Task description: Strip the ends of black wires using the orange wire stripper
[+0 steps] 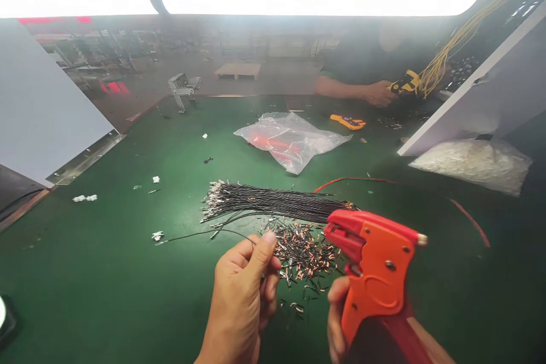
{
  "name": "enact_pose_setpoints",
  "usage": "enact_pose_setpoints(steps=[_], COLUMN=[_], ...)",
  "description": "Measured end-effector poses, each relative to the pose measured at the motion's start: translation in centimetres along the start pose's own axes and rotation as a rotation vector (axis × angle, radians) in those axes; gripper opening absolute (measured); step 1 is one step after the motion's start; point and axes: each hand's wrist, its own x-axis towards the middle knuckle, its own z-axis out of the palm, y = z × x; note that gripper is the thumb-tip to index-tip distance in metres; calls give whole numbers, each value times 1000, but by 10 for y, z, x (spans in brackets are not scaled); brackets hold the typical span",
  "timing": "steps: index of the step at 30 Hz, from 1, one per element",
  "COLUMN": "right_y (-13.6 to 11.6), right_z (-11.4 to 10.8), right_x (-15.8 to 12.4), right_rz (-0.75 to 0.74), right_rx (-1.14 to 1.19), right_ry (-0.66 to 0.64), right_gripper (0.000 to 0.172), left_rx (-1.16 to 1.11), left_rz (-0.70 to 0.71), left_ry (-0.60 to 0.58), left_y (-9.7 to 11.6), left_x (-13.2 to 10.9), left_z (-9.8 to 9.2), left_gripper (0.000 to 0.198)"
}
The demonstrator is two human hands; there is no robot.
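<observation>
My left hand (245,290) is closed in a pinch on a thin black wire (196,234) that trails left across the green table (106,273). My right hand (339,318) grips an orange wire stripper (373,273), its red jaws pointing left toward my left hand. Just beyond my hands lies a bundle of black wires (273,203) with metal terminals at its left end. A heap of cut black and copper wire bits (302,253) sits between the bundle and my hands.
A clear plastic bag (292,139) lies mid-table, a red wire (464,213) to its right. Another person's hand (377,92) holds yellow wires at the far edge, near a yellow tool (347,121). A bag of white parts (473,164) sits under a white panel (482,85).
</observation>
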Motion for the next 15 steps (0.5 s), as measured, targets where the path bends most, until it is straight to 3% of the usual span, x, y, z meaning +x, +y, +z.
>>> enact_pose_setpoints(steps=[3,6,11,15], right_y=[4,2,-1,4], right_z=[-9,-13,-15,-27], right_x=[-8,-13,-1,3], right_rz=[-200,-243,-364,-462], right_rx=[-205,-275,-328,-586], right_ry=[200,298,436,518], right_gripper=[74,73,102,91], left_rx=[17,62,129,187], left_rz=[-2,28,96,195], left_ry=[16,6,-26,-62], left_y=[-2,-7,-15,-21], left_x=[0,3,8,3], left_z=[0,0,0,1], left_gripper=[53,52,54,53])
